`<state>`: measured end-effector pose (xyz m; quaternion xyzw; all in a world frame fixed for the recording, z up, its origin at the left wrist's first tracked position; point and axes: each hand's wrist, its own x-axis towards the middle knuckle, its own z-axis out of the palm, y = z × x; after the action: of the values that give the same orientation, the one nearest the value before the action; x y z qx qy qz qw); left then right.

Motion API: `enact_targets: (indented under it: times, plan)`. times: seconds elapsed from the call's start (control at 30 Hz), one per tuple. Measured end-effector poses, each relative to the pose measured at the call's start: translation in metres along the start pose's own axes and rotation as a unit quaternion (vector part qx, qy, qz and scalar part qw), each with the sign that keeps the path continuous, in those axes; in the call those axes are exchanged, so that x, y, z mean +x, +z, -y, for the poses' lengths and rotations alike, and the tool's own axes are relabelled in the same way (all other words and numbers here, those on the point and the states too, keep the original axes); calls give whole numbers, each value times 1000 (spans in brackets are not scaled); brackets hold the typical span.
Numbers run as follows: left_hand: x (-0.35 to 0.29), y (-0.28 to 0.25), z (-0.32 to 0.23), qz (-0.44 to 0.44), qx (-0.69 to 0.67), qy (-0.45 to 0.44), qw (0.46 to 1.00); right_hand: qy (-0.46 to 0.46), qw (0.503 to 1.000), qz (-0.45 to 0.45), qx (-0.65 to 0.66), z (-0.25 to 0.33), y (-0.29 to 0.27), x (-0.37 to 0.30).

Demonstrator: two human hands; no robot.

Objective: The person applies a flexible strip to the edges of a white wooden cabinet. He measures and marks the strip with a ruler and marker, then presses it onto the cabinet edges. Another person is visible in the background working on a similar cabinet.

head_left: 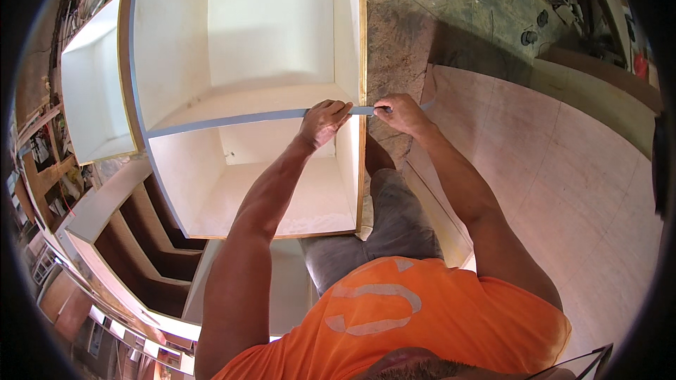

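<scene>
A white open-fronted cabinet (271,21) fills the upper middle of the view, split by a shelf whose front edge carries a grey-blue edging strip (232,122). My left hand (326,122) is closed over this shelf edge near its right end, fingers bent and pressed on the strip. Just beyond the cabinet's right side, my right hand (403,114) pinches the strip's overhanging part between thumb and fingers. A short piece of strip shows between the two hands. The cabinet's left front edge bears the same grey-blue colour, while its right side shows a raw yellowish edge.
Left of the cabinet stands a smaller white box (98,81). Below that lies a white carcass with dark compartments (151,239). A large pinkish board (542,162) covers the right side. Dusty floor (451,0) and scattered clutter lie further off.
</scene>
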<state>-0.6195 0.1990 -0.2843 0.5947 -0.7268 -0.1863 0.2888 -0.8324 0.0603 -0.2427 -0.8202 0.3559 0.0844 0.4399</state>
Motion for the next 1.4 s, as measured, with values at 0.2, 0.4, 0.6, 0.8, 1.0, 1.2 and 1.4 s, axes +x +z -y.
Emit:
enact_targets:
  times: [0.2, 0.4, 0.6, 0.8, 1.0, 1.2, 1.4]
  plan:
    - [14, -7, -23, 56, -72, -145, 985, 41, 998, 45, -15, -2, -13, -3]
    - [49, 6, -48, 111, -59, -170, 977, -34, 998, 41, -16, -11, -12, -4]
    - [50, 16, -41, 116, -144, -224, 957, -96, 991, 87, 33, -24, -21, 4]
    - [42, 22, -35, 104, -196, -255, 941, -151, 979, 92, 99, -39, -19, 15]
    - [54, 4, -40, 117, -264, -261, 921, -167, 982, 77, 41, -34, -44, 24]
    - [101, -52, -123, -150, -339, -453, 811, -180, 982, 50, 7, 58, -142, 5]
    - [75, -136, -189, -319, -512, -452, 657, -239, 966, 98, -22, 178, -170, -25]
